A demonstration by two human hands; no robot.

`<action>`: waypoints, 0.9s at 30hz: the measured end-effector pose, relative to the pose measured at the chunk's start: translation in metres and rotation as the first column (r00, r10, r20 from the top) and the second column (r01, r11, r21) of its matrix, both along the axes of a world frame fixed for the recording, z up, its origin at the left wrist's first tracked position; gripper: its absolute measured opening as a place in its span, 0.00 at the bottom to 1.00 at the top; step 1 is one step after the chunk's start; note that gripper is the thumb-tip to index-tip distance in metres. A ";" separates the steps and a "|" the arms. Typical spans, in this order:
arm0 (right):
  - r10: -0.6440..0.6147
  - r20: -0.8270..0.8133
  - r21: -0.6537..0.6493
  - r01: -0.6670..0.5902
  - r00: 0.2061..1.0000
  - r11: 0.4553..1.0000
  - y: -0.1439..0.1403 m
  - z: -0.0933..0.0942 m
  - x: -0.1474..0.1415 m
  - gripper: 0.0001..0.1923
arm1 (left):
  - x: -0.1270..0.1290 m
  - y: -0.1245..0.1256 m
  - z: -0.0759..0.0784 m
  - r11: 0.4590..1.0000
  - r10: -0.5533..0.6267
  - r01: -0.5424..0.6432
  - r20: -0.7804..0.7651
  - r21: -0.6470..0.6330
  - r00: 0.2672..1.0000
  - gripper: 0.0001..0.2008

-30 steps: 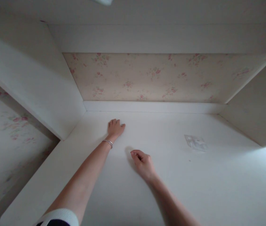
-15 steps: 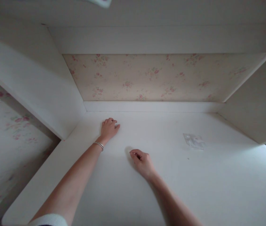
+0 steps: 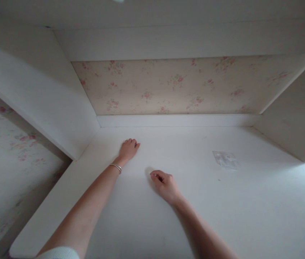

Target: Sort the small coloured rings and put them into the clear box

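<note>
My left hand (image 3: 130,148) rests on the white desktop (image 3: 185,208) toward its back left, a silver bracelet (image 3: 116,167) round the wrist. Its fingers are curled in toward the thumb, and a small dark spot shows between them that I cannot make out. Nearer to me and to the right, my right hand (image 3: 165,186) is closed in a pinch just over the surface. Whatever its thumb and forefinger hold, if anything, is too small to name. Off to the right lies a small clear plastic bag (image 3: 226,159), apart from both hands.
White side panels stand at the left (image 3: 60,90) and right (image 3: 298,118). A white board (image 3: 168,41) runs overhead. Behind the desktop are a low white strip (image 3: 179,120) and floral wallpaper (image 3: 155,86). A tiny speck (image 3: 219,180) lies in front of the bag.
My left hand has shifted slightly right, and its fingers have curled in from a looser spread. My right hand keeps its pinch almost in place. The view has tilted slightly.
</note>
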State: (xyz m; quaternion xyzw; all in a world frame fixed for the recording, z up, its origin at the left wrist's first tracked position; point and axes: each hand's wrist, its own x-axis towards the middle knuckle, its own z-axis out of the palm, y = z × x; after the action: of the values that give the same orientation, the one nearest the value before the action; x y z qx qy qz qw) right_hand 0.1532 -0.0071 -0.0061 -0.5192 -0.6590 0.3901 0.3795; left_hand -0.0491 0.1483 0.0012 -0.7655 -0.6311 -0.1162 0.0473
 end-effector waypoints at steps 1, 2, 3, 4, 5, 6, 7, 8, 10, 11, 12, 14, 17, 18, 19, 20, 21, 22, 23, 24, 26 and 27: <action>0.000 0.001 0.004 0.000 1.000 1.000 0.000 0.001 0.000 0.16 | 0.000 0.000 0.000 1.000 -0.018 0.018 -0.003 -0.002 1.000 0.18; 0.000 0.001 0.008 0.000 1.000 1.000 0.000 0.001 0.000 0.16 | 0.000 -0.001 0.000 0.999 -0.032 0.032 -0.006 -0.005 0.999 0.18; -0.003 -0.001 0.014 0.003 1.000 1.000 -0.001 0.002 0.000 0.16 | -0.001 -0.002 0.000 0.999 -0.041 0.041 -0.009 -0.011 0.999 0.18; -0.005 -0.002 0.020 0.005 1.000 1.000 -0.001 0.002 0.000 0.16 | -0.001 -0.003 0.000 0.999 -0.050 0.050 -0.012 -0.018 0.999 0.19; -0.007 -0.003 0.024 0.007 1.000 1.000 -0.001 0.002 0.000 0.16 | -0.001 -0.004 0.000 0.998 -0.057 0.057 -0.015 -0.026 0.998 0.19; -0.009 -0.005 0.027 0.010 1.000 1.000 -0.001 0.002 -0.001 0.16 | -0.001 -0.005 0.001 0.997 -0.063 0.062 -0.018 -0.036 0.998 0.19; -0.013 -0.009 0.029 0.013 1.000 1.000 -0.001 0.001 -0.001 0.16 | -0.001 -0.006 0.001 0.997 -0.066 0.065 -0.022 -0.045 0.998 0.20; -0.019 -0.016 0.028 0.020 1.000 0.999 -0.001 0.001 -0.001 0.16 | -0.001 -0.008 0.002 0.996 -0.066 0.065 -0.025 -0.054 0.998 0.20; -0.032 -0.038 0.017 0.033 0.999 0.999 -0.001 -0.001 -0.002 0.16 | 0.000 -0.010 0.003 0.996 -0.062 0.060 -0.030 -0.068 0.998 0.21; -0.037 -0.054 0.008 0.037 0.998 0.999 -0.001 -0.001 -0.001 0.16 | 0.001 -0.012 0.004 0.996 -0.059 0.056 -0.032 -0.073 0.998 0.21; -0.040 -0.071 -0.001 0.041 0.997 0.999 0.000 -0.002 0.000 0.17 | 0.002 -0.014 0.004 0.996 -0.054 0.052 -0.032 -0.077 0.998 0.21; -0.063 -0.109 -0.019 0.061 0.992 0.998 0.003 -0.001 0.003 0.18 | 0.006 -0.020 0.006 0.995 -0.050 0.047 -0.029 -0.085 0.998 0.21; -0.182 -0.192 -0.056 0.174 0.964 0.983 0.010 0.001 0.012 0.19 | 0.018 -0.033 0.008 0.994 -0.057 0.055 -0.019 -0.098 0.998 0.21; -0.233 -0.225 -0.072 0.222 0.946 0.972 0.012 0.002 0.015 0.20 | 0.024 -0.039 0.008 0.993 -0.062 0.060 -0.015 -0.101 0.998 0.22; -0.281 -0.258 -0.090 0.266 0.924 0.960 0.015 0.003 0.019 0.21 | 0.031 -0.045 0.008 0.993 -0.070 0.069 -0.008 -0.100 0.998 0.23; -0.322 -0.289 -0.107 0.304 0.901 0.947 0.017 0.004 0.023 0.21 | 0.039 -0.051 0.008 0.992 -0.080 0.079 -0.001 -0.100 0.997 0.24; -0.356 -0.317 -0.120 0.335 0.879 0.935 0.020 0.005 0.027 0.22 | 0.049 -0.057 0.008 0.991 -0.093 0.094 0.011 -0.097 0.996 0.26; -0.384 -0.342 -0.130 0.361 0.858 0.923 0.021 0.005 0.031 0.22 | 0.058 -0.063 0.007 0.989 -0.112 0.116 0.045 -0.089 0.993 0.26; -0.410 -0.365 -0.137 0.388 0.836 0.912 0.023 0.006 0.035 0.22 | 0.069 -0.069 0.007 0.986 -0.140 0.146 0.071 -0.078 0.988 0.27; -0.436 -0.384 -0.142 0.415 0.814 0.899 0.024 0.007 0.039 0.23 | 0.079 -0.074 0.007 0.983 -0.162 0.168 0.088 -0.067 0.983 0.27; -0.484 -0.407 -0.149 0.467 0.774 0.872 0.026 0.009 0.047 0.23 | 0.097 -0.083 0.007 0.973 -0.220 0.226 0.119 -0.040 0.968 0.26; -0.504 -0.412 -0.152 0.489 0.759 0.859 0.026 0.010 0.050 0.23 | 0.104 -0.086 0.008 0.967 -0.246 0.252 0.141 -0.027 0.959 0.26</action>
State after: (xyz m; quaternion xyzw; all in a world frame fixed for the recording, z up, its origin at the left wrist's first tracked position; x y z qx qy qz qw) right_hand 0.2034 0.0191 0.0036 -0.5804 -0.3885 0.3934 0.5979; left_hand 0.0549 0.0622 0.0095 -0.8299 -0.5340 -0.1589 -0.0281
